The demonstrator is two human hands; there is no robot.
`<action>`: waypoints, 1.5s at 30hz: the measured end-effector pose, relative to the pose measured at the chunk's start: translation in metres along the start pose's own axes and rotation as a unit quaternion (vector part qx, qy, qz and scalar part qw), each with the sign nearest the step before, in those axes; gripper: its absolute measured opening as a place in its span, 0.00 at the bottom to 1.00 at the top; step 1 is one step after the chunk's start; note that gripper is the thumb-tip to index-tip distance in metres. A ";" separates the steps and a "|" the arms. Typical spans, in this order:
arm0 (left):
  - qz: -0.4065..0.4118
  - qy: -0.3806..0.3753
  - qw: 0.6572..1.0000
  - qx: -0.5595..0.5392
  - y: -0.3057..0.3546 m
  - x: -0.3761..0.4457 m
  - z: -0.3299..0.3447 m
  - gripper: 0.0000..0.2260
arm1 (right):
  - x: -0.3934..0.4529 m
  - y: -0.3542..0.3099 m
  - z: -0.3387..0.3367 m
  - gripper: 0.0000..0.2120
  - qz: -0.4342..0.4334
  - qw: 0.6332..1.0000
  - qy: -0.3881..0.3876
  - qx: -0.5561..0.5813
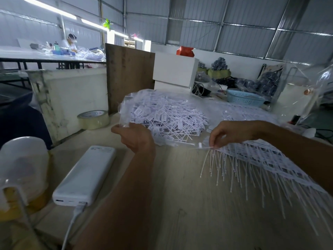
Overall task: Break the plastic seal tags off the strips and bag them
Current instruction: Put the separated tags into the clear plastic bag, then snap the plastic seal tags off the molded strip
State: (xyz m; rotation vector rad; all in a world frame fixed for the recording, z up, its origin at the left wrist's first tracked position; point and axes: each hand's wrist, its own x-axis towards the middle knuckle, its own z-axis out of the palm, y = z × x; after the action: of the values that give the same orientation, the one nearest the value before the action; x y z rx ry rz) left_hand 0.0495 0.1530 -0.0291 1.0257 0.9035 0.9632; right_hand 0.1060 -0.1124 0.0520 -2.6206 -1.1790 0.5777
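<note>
While the left hand (134,137) grips the bag (126,107) edge | right hand (232,133) pinches one tag (205,146) off the near-right strip (261,159) | tags look light, thin, bendy; best held near the head

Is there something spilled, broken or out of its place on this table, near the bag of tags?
Nothing stands out as wrong. The loose tags lie heaped in the clear bag, whose edge the left hand holds. The right hand pinches the strip at its end. The tape roll lies flat beside the bag.
</note>
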 end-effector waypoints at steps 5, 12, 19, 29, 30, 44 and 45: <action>0.022 0.014 1.000 0.012 0.004 -0.004 0.000 0.13 | 0.030 -0.018 -0.005 0.04 0.031 0.974 0.207 -0.092; 0.159 0.025 0.987 -0.022 0.013 -0.012 -0.004 0.10 | 0.137 -0.086 0.045 0.11 0.035 0.911 0.272 -0.309; 0.206 0.033 0.976 -0.066 0.018 -0.013 -0.003 0.11 | 0.179 -0.081 0.032 0.13 0.147 0.880 0.294 -0.342; 0.311 0.016 0.934 0.172 0.020 -0.020 -0.005 0.22 | 0.094 -0.082 0.030 0.05 0.009 0.937 0.287 -0.197; 0.356 0.026 0.916 0.185 0.023 -0.024 -0.007 0.22 | 0.066 -0.076 0.035 0.07 -0.018 0.930 0.316 -0.188; 0.619 -0.579 0.413 0.333 -0.076 -0.161 0.019 0.18 | -0.220 0.120 0.116 0.15 0.283 0.911 0.254 -0.159; 0.619 -0.577 0.421 0.328 -0.076 -0.159 0.019 0.17 | -0.221 0.124 0.120 0.16 0.275 0.912 0.269 -0.139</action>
State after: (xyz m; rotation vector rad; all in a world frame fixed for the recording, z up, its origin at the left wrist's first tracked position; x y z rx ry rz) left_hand 0.0336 -0.0176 -0.0733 2.6781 -1.0633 0.5934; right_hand 0.0041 -0.3562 -0.0401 -3.0548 -0.3675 -0.2697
